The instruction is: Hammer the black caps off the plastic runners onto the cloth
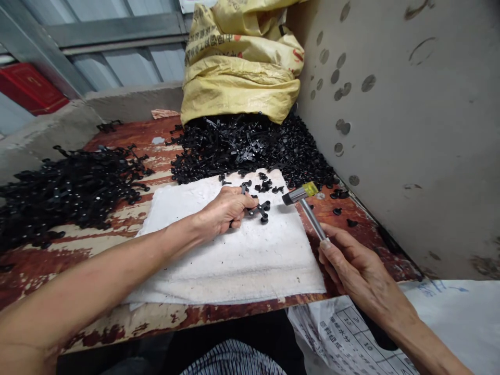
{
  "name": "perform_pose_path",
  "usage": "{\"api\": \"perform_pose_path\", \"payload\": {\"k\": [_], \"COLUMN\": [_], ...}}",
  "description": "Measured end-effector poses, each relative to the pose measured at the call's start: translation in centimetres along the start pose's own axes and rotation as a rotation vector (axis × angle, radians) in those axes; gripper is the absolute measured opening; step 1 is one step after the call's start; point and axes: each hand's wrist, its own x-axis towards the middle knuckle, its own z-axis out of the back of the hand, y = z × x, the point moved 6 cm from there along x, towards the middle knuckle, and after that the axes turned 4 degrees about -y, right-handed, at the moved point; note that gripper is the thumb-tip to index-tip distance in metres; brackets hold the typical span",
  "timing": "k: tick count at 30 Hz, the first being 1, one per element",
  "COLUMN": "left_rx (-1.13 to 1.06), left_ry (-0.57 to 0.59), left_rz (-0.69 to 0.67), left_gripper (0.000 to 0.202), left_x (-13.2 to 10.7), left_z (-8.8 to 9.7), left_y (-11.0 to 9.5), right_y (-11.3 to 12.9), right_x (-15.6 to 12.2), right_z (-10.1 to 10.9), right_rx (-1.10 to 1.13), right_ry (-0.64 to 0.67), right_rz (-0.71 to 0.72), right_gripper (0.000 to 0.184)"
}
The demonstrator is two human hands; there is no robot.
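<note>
My left hand rests on a folded white cloth, its fingers curled around a small black moulded plastic part whose end sticks out past the fingertips. Several loose black parts lie on the cloth just beyond it. My right hand grips the steel handle of a small hammer, which has a yellow-marked head. That head hangs over the far edge of the cloth, to the right of the loose parts. The hammer's head and my left hand do not touch.
A large heap of black parts lies against a yellow woven sack, with another heap at left on a paint-worn wooden bench. A stained grey wall rises at right. A printed paper sheet lies below the bench.
</note>
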Motion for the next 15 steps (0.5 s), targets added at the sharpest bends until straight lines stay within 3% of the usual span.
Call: {"api": "perform_pose_path", "payload": {"k": [4, 10, 13, 15], "left_rx": [0.078, 0.165, 0.176, 0.175], "left_ry": [-0.026, -0.012, -0.010, -0.003], "left_rz": [-0.030, -0.005, 0.014, 0.017], "left_gripper": [0.022, 0.027, 0.026, 0.025], "left_x": [0.0, 0.4, 0.3, 0.3], "left_z": [0.2, 0.1, 0.1, 0.1], "left_y": [-0.3, -0.7, -0.8, -0.8], "right_y": [1.4, 5.1, 6.2, 6.0], "right_x": [0.0, -0.7, -0.9, -0.6], "right_z": [-0.1, 0.1, 0.5, 0.2], "right_rx": [-0.212, -0.318, -0.339, -0.379], "right_ry": [-0.038, -0.142, -0.224, -0.190], "right_rz": [0.233, 0.581, 0.686, 0.707], "right_gripper": [0.040, 0.046, 0.053, 0.056]}}
